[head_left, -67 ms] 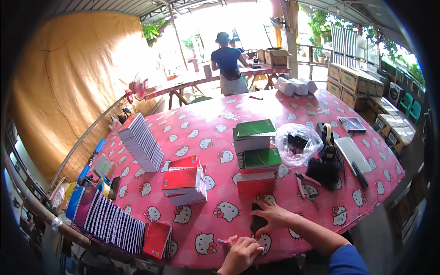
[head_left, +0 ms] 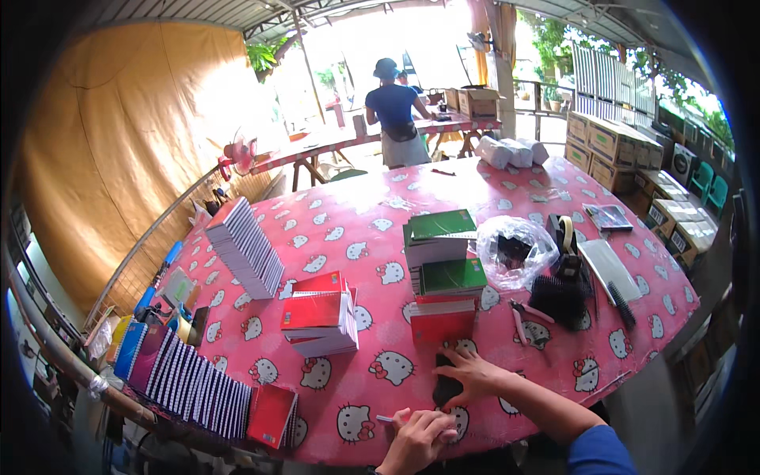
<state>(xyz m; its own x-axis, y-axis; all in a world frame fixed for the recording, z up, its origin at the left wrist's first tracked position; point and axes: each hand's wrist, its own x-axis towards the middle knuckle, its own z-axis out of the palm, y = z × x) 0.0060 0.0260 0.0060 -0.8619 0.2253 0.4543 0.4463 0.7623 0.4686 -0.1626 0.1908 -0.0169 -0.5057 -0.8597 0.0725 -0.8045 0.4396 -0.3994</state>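
Observation:
My left hand (head_left: 417,440) is closed at the table's near edge, with a slim, pale, pen-like stick (head_left: 385,418) poking out of its curled fingers. Most of that stick is hidden. Just to the right and farther in, my right hand (head_left: 475,375) spans a small black flat object (head_left: 446,386), thumb and fingers pressed on it against the table. Its exact kind cannot be made out. Right beyond my right hand stands a stack of red notebooks (head_left: 443,322), with green notebooks (head_left: 453,275) behind them.
On the pink patterned tablecloth (head_left: 372,317) stand more red notebooks (head_left: 317,309), a tall notebook stack (head_left: 245,249) and a spiral notebook row (head_left: 194,380). Pliers (head_left: 522,321), a clear plastic bag (head_left: 514,252), black binding coils (head_left: 558,297) and a tape dispenser (head_left: 567,241) lie right. A person (head_left: 392,111) stands beyond.
The view has shifted very slightly. Both hands stay in nearly the same place, and the objects on the table have not moved.

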